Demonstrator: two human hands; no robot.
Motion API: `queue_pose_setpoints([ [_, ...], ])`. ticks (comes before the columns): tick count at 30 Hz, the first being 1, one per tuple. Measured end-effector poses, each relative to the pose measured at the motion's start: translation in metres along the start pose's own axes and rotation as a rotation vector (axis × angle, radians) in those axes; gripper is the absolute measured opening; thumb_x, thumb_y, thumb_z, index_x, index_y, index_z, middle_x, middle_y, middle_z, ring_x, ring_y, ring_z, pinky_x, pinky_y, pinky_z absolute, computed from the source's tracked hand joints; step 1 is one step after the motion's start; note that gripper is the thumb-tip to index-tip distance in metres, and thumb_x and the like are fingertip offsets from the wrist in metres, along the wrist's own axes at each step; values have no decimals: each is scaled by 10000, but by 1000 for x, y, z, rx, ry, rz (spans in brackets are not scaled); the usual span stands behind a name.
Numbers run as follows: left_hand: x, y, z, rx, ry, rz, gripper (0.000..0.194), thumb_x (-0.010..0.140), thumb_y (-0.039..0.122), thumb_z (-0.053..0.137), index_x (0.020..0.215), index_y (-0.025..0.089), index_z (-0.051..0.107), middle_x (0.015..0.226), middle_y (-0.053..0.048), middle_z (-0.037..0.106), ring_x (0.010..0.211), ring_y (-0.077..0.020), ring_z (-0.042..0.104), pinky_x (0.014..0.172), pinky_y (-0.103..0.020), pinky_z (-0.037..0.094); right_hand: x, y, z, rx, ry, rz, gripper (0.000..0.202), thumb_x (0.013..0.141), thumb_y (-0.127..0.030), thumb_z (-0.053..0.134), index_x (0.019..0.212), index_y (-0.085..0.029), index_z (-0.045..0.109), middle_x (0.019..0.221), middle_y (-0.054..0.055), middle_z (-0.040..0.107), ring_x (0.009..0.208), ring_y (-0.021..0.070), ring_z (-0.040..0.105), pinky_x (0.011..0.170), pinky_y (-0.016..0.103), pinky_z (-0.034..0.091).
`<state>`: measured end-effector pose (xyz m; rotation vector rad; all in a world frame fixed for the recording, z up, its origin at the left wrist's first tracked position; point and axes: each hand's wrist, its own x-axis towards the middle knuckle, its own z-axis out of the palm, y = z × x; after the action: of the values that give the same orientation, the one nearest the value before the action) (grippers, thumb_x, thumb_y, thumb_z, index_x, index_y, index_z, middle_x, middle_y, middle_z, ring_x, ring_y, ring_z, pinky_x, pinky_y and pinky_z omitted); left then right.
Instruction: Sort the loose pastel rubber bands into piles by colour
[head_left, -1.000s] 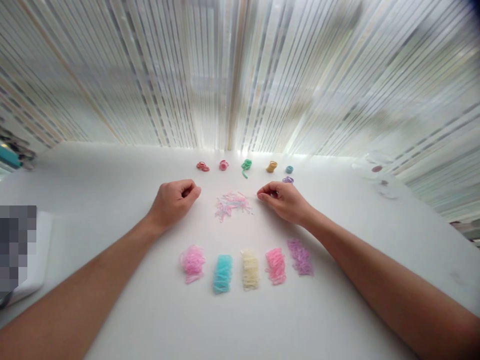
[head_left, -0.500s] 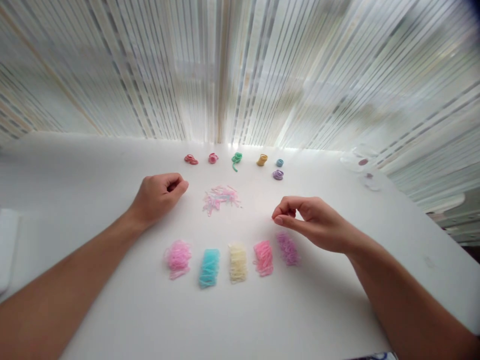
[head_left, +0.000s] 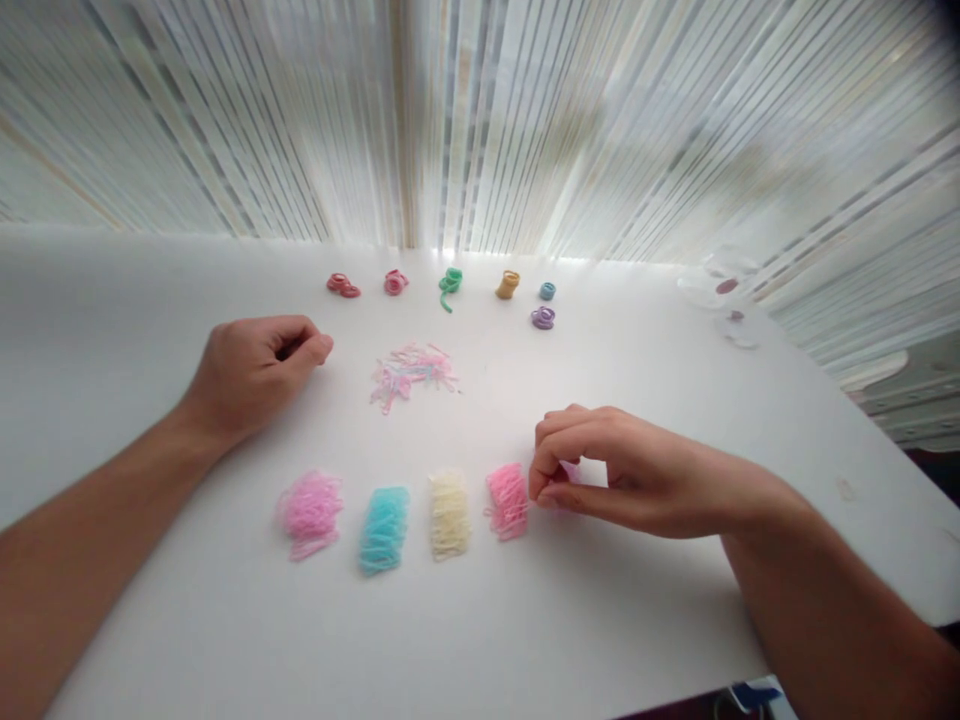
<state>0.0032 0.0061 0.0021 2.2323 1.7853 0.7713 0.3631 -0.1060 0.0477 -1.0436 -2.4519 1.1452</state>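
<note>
My left hand (head_left: 259, 365) rests closed on the white table, left of a loose scatter of pink and pale strands (head_left: 415, 374). Thumb and fingertips pressed together, my right hand (head_left: 622, 470) is at the right edge of the hot-pink bundle (head_left: 508, 502); anything between its fingertips is too small to tell. It covers most of the purple bundle (head_left: 571, 470). Further left in the same row lie a cream bundle (head_left: 450, 515), a turquoise bundle (head_left: 384, 530) and a light-pink bundle (head_left: 311, 515).
Along the back of the table (head_left: 450, 640) sit small coils: red (head_left: 343, 286), pink (head_left: 396, 282), green (head_left: 451, 285), yellow (head_left: 508, 285), blue (head_left: 547, 291) and purple (head_left: 544, 318). Clear round pieces (head_left: 724, 285) lie at the back right, before a striped curtain (head_left: 480, 120).
My right hand has moved down and left over the purple bundle to the hot-pink one. My left hand stays closed on the table. The view has shifted slightly.
</note>
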Motion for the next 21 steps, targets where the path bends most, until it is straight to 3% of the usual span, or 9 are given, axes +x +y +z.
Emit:
queue_pose_setpoints([
  [9, 2, -4, 2, -2, 27, 22, 418, 854, 525, 496, 661, 177, 623, 563, 39, 388, 572, -104, 403, 611, -273, 314, 2, -4, 6, -127, -26, -7, 141, 986, -117, 626, 911, -186, 724, 878, 16, 713, 826, 148, 614, 867, 316, 443],
  [21, 0, 0, 1, 22, -7, 1, 398, 883, 484, 508, 702, 152, 633, 584, 41, 407, 620, -100, 417, 644, -260, 312, 3, -5, 8, -190, -41, -53, 160, 976, -111, 651, 899, -210, 750, 820, 9, 694, 804, 158, 600, 912, 343, 420],
])
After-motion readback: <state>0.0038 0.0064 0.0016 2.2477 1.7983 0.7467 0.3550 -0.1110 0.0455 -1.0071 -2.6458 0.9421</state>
